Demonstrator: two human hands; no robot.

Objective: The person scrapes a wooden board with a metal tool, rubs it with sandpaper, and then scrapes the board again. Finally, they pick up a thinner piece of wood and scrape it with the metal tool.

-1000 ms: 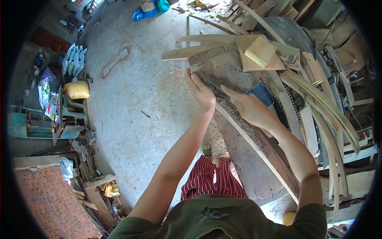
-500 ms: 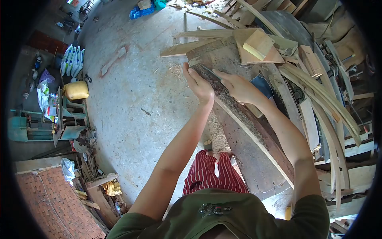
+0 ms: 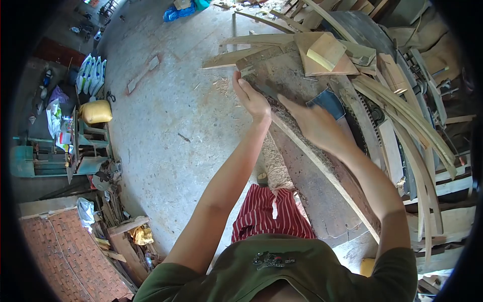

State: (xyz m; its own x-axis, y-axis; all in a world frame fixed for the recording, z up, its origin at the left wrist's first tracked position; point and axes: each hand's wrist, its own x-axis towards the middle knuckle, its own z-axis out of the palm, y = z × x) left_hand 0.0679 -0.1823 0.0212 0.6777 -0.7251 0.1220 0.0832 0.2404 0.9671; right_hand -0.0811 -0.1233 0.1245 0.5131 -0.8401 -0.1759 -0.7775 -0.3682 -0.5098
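Observation:
A long wooden plank (image 3: 329,173) with a rough, bark-like edge runs diagonally from the far end of the bench (image 3: 327,216) toward my right side. My left hand (image 3: 253,102) lies flat along the plank's far left end, fingers stretched out and pressed to its side. Over the plank's upper edge, my right hand (image 3: 319,127) is closed on a narrow flat metal blade (image 3: 266,89), which points left toward my left hand. The blade is blurred, and its handle is hidden in the hand, so its exact kind cannot be told.
Wood blocks (image 3: 327,53) sit at the bench's far side. Long curved wood strips (image 3: 407,116) pile up on the right, and a dark blue patch (image 3: 328,104) lies beyond my right hand. Shavings (image 3: 277,168) lie below the plank. A yellow container (image 3: 95,114) stands at left.
My right hand has moved back along the plank, toward the right and nearer to me, with the blade in it. The left hand stays almost in place at the plank's end.

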